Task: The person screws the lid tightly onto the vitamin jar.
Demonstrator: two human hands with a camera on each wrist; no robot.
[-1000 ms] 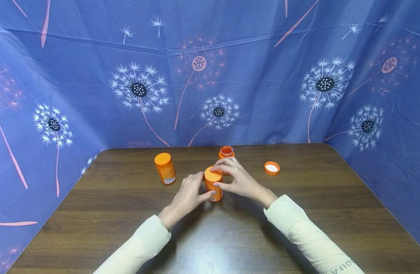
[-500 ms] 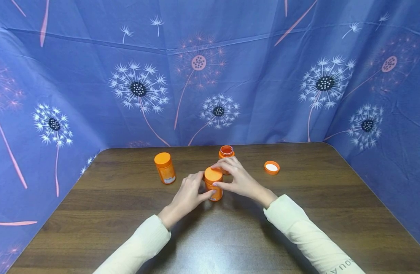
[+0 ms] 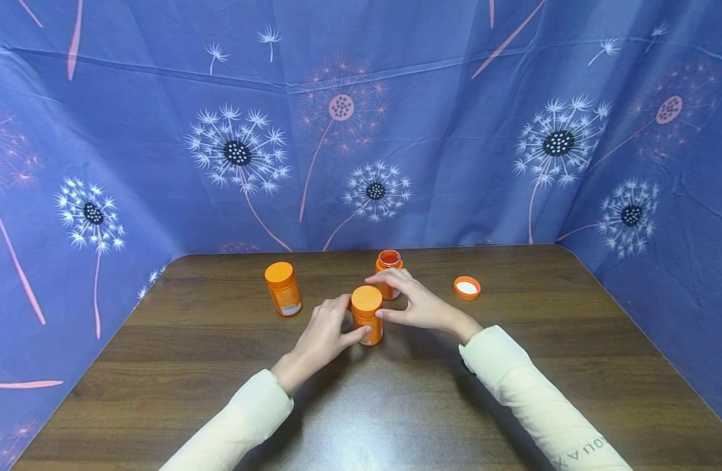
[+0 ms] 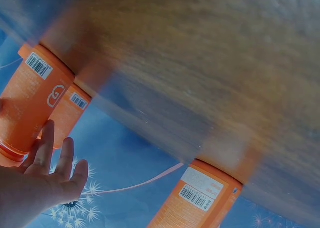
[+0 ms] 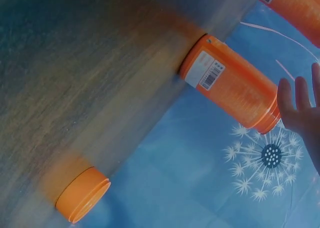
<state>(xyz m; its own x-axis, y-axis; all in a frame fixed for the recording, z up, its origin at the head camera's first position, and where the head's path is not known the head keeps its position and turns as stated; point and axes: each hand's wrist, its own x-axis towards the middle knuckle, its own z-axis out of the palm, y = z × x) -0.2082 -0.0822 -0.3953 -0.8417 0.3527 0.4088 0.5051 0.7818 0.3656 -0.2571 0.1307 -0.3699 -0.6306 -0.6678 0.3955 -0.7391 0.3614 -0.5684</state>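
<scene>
An orange capped bottle (image 3: 369, 328) stands upright near the table's middle. My left hand (image 3: 322, 333) grips its body from the left, thumb in front; the fingers behind it are partly hidden in the head view. My right hand (image 3: 416, 304) hovers at the bottle's right with fingers spread. Its index finger is apart from the cap (image 3: 367, 299), and the thumb tip is close to the bottle's side; contact there cannot be told. Right behind stands an uncapped orange bottle (image 3: 388, 265), partly covered by the right hand. The left wrist view shows the held bottle (image 4: 27, 98) too.
Another capped orange bottle (image 3: 283, 291) stands to the left. A loose orange cap (image 3: 467, 288) lies white inside up at the right. The brown wooden table (image 3: 190, 366) ends at a blue dandelion-patterned curtain (image 3: 455, 163).
My right hand has let go of the bottle's cap and shifted slightly right, its fingers spreading. The left hand and the bottle have stayed in place.
</scene>
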